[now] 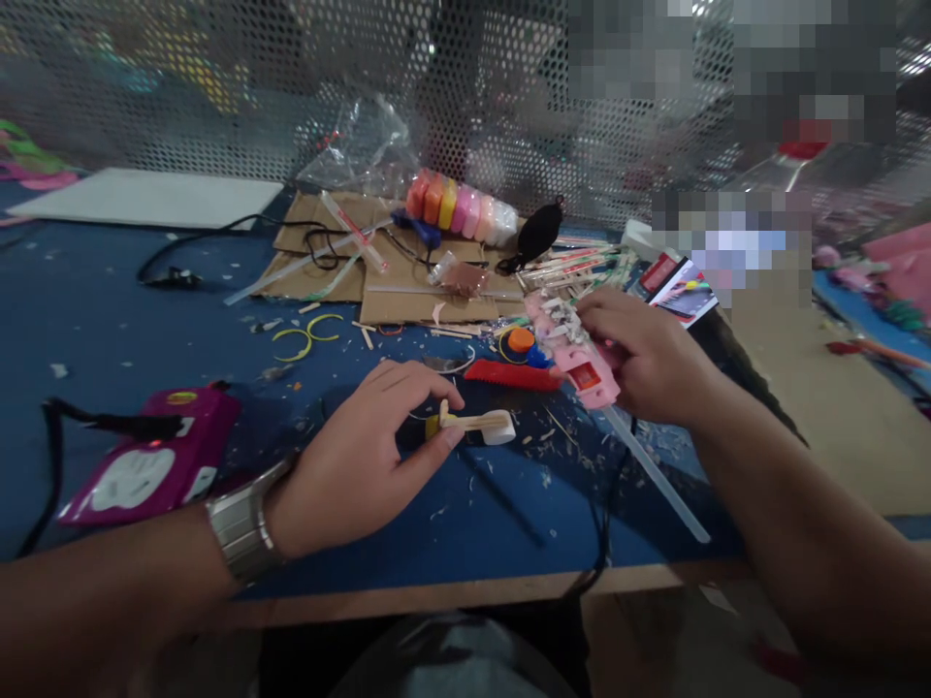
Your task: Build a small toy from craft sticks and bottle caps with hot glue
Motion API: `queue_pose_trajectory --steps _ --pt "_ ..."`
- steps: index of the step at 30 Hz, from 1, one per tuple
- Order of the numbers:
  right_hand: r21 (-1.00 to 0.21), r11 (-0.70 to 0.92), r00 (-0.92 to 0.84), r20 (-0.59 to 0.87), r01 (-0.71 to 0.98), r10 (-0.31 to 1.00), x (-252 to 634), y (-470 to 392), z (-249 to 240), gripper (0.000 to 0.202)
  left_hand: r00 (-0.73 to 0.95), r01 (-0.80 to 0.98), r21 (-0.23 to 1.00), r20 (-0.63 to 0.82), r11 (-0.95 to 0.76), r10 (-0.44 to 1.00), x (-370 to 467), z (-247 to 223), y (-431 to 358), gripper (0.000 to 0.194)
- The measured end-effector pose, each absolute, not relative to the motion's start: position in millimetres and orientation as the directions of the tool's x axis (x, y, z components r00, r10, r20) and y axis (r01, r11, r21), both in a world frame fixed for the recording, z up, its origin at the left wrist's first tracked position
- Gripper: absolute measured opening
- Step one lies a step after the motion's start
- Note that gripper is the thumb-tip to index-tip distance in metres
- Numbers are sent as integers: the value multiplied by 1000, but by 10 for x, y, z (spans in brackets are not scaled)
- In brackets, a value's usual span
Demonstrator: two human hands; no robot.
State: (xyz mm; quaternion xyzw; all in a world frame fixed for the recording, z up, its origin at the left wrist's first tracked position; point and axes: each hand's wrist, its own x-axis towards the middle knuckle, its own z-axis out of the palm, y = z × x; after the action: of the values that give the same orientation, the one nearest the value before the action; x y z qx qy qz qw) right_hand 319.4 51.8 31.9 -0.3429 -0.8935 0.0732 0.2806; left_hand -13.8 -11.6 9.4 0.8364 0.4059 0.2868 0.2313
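My left hand (370, 451), with a metal watch on its wrist, pinches a small piece of pale wooden sticks (476, 423) between thumb and forefinger. At that piece's right end is a white round part (498, 428); whether it is joined on I cannot tell. My right hand (640, 354) is wrapped round a pink hot glue gun (589, 373), its nozzle end hidden. A long translucent glue stick (661, 480) sticks out of the gun towards the table's front edge. Just beyond my left hand lies a red utility knife (513, 375), near an orange cap (521, 339).
A purple power box (156, 456) with a black cable lies at left. Cardboard pieces (429, 302) carry a row of coloured clay tubs (460, 206). Several wooden sticks (582, 264) and yellow rings (292, 345) lie about. A lit phone screen (685, 294) stands at right, before a perforated metal screen (218, 87).
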Motion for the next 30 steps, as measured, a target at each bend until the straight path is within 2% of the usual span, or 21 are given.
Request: queue_pose_trajectory --steps 3,6,12,18,24,30 --pt "-320 678 -613 291 661 735 3270 538 413 26 514 534 628 292 -567 807 -126 106 -100 13" --pt "-313 633 -603 197 708 773 3313 488 488 31 520 518 639 292 -568 803 -112 121 -88 15" --pt "-307 600 -617 50 738 785 3490 314 427 21 515 497 672 281 -549 810 -117 105 -90 17" --pt "-279 518 -547 -32 808 836 3925 160 244 15 518 454 712 279 -536 809 -106 119 -109 17" --pt "-282 412 -438 -32 867 899 4083 -100 79 9 526 454 714 268 -533 807 -109 93 -122 22" --pt "-243 291 -311 -48 925 949 3960 -267 -8 27 517 458 709 279 -537 809 -123 59 -105 27"
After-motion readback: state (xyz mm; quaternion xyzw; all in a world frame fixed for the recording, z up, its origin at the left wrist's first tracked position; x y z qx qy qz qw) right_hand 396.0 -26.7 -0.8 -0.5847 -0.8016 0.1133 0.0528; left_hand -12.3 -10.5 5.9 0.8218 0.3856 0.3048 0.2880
